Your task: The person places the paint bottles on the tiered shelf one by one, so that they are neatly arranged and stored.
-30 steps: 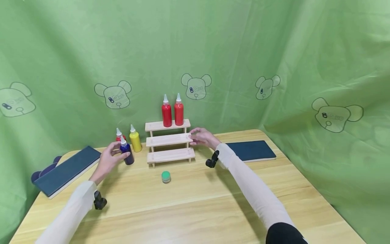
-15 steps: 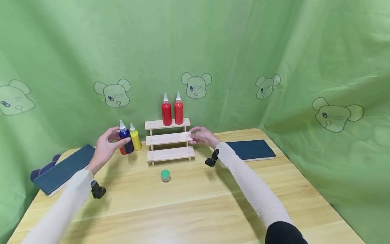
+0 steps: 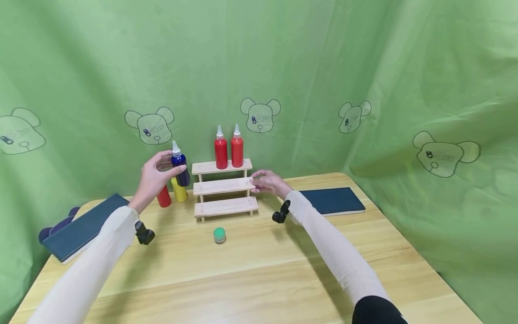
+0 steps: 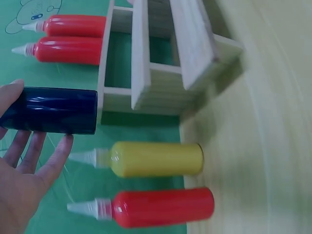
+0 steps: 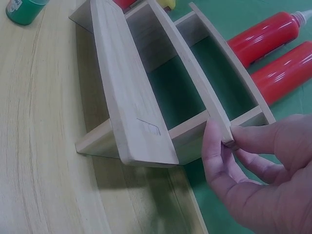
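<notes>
My left hand (image 3: 155,176) grips a dark blue squeeze bottle (image 3: 180,171) with a pointed clear cap, held upright above the table left of the wooden stand. In the left wrist view, thumb and fingertips lie on either side of the blue bottle (image 4: 58,110). My right hand (image 3: 270,183) pinches the right end of the middle step of the three-step wooden shelf (image 3: 224,206); in the right wrist view, thumb and fingers close on that board's end. Two red squeeze bottles (image 3: 221,153) stand on the top step.
Behind and below the left hand, a yellow bottle (image 3: 179,192) and a red bottle (image 3: 163,198) stand on the table. A small green-lidded jar (image 3: 219,235) sits before the shelf. Dark blue books (image 3: 333,200) lie at right and left. A green curtain (image 3: 307,90) hangs behind.
The left hand has lifted the blue bottle off the table and carried it up and rightward, past the red and yellow bottles towards the shelf. The right hand has stayed at the middle step.
</notes>
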Motion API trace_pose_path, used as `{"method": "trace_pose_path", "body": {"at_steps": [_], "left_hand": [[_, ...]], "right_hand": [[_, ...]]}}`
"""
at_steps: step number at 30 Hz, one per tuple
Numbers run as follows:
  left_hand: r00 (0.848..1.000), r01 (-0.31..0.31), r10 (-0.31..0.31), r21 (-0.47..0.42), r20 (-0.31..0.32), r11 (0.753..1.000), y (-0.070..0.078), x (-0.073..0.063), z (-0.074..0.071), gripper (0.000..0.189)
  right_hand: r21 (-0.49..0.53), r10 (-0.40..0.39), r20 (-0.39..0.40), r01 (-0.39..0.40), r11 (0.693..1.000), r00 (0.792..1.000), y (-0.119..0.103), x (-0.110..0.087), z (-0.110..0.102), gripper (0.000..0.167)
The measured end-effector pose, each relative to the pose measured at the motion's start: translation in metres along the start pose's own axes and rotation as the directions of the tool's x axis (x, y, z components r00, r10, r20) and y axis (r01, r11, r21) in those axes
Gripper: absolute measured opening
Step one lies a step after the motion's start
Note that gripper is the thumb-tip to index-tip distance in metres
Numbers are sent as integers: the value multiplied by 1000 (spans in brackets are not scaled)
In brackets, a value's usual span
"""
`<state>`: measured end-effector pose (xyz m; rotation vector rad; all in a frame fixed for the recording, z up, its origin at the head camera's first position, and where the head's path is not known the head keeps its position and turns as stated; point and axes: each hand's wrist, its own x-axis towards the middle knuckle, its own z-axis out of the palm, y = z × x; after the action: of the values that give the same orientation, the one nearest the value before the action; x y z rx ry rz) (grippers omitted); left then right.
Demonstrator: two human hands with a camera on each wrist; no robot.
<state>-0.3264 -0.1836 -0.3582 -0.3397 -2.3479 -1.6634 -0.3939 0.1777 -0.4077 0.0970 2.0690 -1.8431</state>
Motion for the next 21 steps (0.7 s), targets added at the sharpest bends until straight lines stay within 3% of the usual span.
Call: {"method": "trace_pose_path", "body": {"at_steps": [11, 21], "left_hand": [[999, 35, -35, -64, -11, 997, 12, 25, 21, 70], [997, 16, -21, -82, -70, 996, 17, 46, 42, 67]], "right_hand": [[3, 3, 4, -3, 1000, 1000, 3, 1, -2, 45], [13, 3, 9, -3, 1000, 1000, 2, 2, -3, 46]]}}
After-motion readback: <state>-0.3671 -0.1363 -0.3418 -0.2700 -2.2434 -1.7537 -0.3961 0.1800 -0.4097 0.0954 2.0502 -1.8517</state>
